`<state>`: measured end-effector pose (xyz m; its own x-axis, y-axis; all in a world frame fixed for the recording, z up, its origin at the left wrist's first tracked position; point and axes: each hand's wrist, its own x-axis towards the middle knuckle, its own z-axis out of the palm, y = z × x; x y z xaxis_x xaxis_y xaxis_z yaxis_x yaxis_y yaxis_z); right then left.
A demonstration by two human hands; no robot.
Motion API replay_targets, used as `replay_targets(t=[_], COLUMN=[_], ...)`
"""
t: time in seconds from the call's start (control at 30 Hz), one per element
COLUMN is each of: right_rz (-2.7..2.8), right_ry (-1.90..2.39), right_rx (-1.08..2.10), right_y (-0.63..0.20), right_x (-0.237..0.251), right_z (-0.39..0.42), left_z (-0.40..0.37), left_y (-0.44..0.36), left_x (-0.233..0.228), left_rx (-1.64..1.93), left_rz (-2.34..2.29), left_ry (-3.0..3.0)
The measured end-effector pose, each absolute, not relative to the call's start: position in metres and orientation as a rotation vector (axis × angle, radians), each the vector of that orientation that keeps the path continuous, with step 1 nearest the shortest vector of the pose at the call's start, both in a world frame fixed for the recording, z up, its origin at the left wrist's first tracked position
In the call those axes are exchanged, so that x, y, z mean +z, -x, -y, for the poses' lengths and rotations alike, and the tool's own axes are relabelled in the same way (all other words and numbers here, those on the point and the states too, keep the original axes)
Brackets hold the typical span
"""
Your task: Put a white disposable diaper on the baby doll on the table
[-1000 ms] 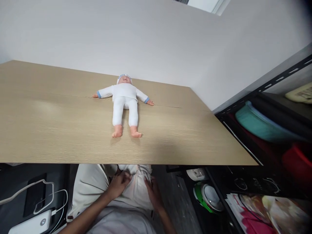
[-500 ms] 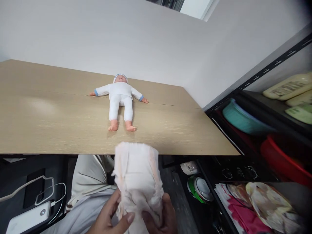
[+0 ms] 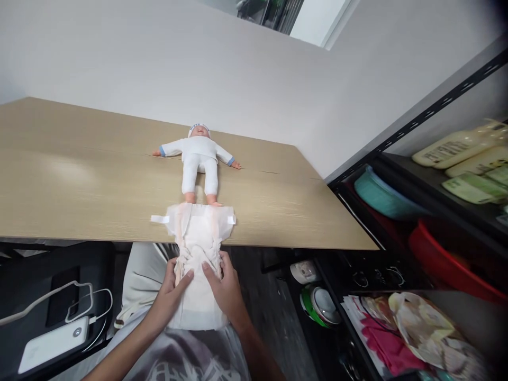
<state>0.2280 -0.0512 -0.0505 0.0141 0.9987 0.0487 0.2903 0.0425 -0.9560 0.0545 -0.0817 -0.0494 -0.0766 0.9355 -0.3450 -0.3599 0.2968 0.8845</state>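
Matt wood-grain table (image 3: 79,180) (soft-papery diaper (image 3: 198,233))

A home room: wooden table (image 3: 79,201), shelf (image 3: 416,159) of household basins (image 3: 377,196)
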Motion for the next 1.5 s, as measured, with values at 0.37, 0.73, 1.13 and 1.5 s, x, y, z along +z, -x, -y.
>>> replay_targets(t=[0.37,0.73,1.13,1.5], right_rz=[1.920,2.345,2.301,2.295], right_ry=[1.285,1.313,1.307,1.307], right_rx=[0.329,0.410,0.358,0.390], right_y=[-0.221,-0.194,-0.194,-0.195], right_x=[-0.006,-0.028,-0.032,-0.031], right_z=[0.016,-0.066,-0.063,-0.062], left_z=[0.091,0.076,-0.184,-0.237], left_y=[-0.047,0.008,0.034,-0.002], left_x=[-0.055,-0.036,0.047,0.035], left_rx=[1.062,0.999,0.336,0.362], left_rz=[-1.232,-1.551,-1.254,-0.637], left_ry=[-0.714,-1.430,-3.025,-3.070])
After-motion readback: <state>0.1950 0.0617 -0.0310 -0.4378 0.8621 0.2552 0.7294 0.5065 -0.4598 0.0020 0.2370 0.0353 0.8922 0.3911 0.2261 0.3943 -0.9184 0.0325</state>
